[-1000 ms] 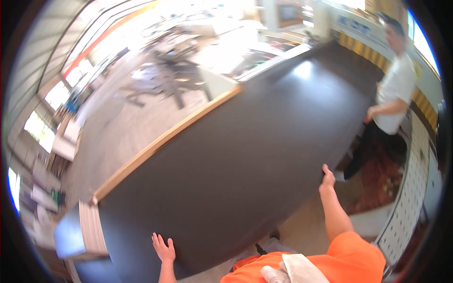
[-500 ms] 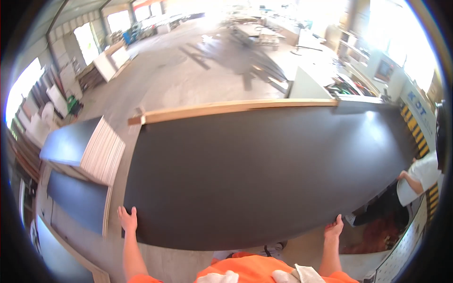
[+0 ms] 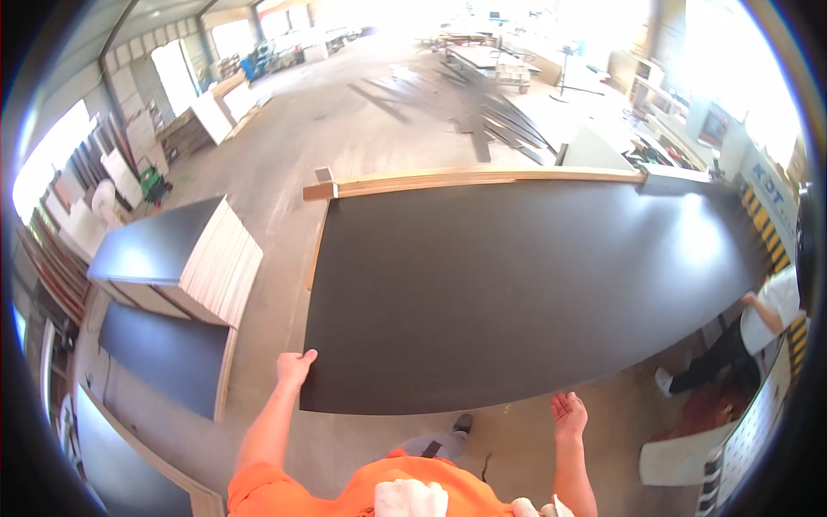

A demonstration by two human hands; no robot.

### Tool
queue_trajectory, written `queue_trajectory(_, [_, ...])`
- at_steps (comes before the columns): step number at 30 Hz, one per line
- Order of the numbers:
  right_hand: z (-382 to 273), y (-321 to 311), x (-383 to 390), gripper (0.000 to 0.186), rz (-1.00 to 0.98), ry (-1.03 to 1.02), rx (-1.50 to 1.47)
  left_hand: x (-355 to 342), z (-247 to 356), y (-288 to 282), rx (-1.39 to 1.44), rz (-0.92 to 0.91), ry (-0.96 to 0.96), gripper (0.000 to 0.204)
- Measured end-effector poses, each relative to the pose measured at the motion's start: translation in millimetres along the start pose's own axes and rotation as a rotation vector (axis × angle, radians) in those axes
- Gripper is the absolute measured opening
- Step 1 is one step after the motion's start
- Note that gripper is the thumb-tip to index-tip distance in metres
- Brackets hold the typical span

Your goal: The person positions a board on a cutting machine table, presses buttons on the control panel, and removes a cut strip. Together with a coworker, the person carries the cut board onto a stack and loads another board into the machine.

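A large dark, matte board (image 3: pixel 508 284) spans the middle of my view, with a long wooden batten (image 3: pixel 482 175) along its far edge. My left hand (image 3: pixel 295 366) grips the board's left edge near the front corner, thumb on top. My right hand (image 3: pixel 569 414) is palm up with fingers apart, just off the front edge and holding nothing. At the right a co-worker in a white top (image 3: pixel 771 314) has a hand at the board's far end.
Stacked dark-faced panels (image 3: pixel 220 276) stand on the left, with another panel (image 3: pixel 129 457) below them. A striped machine side (image 3: pixel 767 224) runs along the right, and a perforated plate (image 3: pixel 754 422) is at lower right. Loose boards (image 3: pixel 508 129) lie on the floor ahead.
The board has shifted away from me and rightward as my view turned. My left hand has moved from lying open to gripping its edge; my right hand has come off the edge and opened.
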State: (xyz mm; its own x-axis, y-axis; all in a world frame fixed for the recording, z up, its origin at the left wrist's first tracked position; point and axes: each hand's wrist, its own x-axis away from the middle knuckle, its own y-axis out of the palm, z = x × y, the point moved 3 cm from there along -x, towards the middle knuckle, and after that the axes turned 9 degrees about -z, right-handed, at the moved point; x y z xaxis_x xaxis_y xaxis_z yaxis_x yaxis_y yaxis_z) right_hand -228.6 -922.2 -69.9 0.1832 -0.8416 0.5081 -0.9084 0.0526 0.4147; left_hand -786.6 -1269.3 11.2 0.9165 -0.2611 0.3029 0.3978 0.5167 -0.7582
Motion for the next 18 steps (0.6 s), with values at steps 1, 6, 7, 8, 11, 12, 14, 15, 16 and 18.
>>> queue_trajectory(1, [14.6, -1.6, 14.1, 0.029, -0.041, -0.016, 0.053, 4.9, 11.1, 0.8, 0.075, -0.052, 0.036, 0.043])
queue_trajectory(6, [167.9, -48.0, 113.3, 0.020, 0.101, 0.139, -0.135, -10.0, 11.7, -20.8, -0.088, -0.199, 0.117, 0.048])
queue_trajectory(7, [201.9, -50.4, 140.4, 0.023, 0.115, 0.221, -0.152, -5.1, 28.9, -25.1, -0.160, -0.287, 0.060, 0.049])
queue_trajectory(8, [227.0, -44.1, 168.3, 0.026, 0.118, 0.276, -0.162, -4.1, 34.9, -29.6, -0.207, -0.373, 0.014, 0.049])
queue_trajectory(11, [258.8, -1.3, 234.5, 0.030, 0.147, 0.385, -0.096, -28.1, 26.9, -29.4, -0.181, -0.487, 0.060, 0.049])
queue_trajectory(12, [262.4, 16.5, 249.1, 0.034, 0.101, 0.371, -0.051, -30.4, 30.3, -25.7, -0.160, -0.566, 0.075, 0.049])
queue_trajectory(14, [270.0, 54.5, 264.9, 0.038, 0.104, 0.345, -0.041, -35.4, 33.2, -30.9, -0.207, -0.641, 0.152, 0.052])
queue_trajectory(15, [274.2, 79.7, 261.2, 0.039, -0.025, 0.330, 0.029, -42.2, 28.8, -31.5, -0.269, -0.691, 0.194, 0.053])
queue_trajectory(16, [276.4, 105.7, 260.7, 0.039, -0.144, 0.308, 0.094, -50.7, 25.9, -29.4, -0.337, -0.745, 0.247, 0.055])
queue_trajectory(18, [274.8, 164.7, 263.5, 0.054, -0.280, 0.298, 0.099, -63.6, 13.0, -28.6, -0.288, -0.813, 0.388, 0.057])
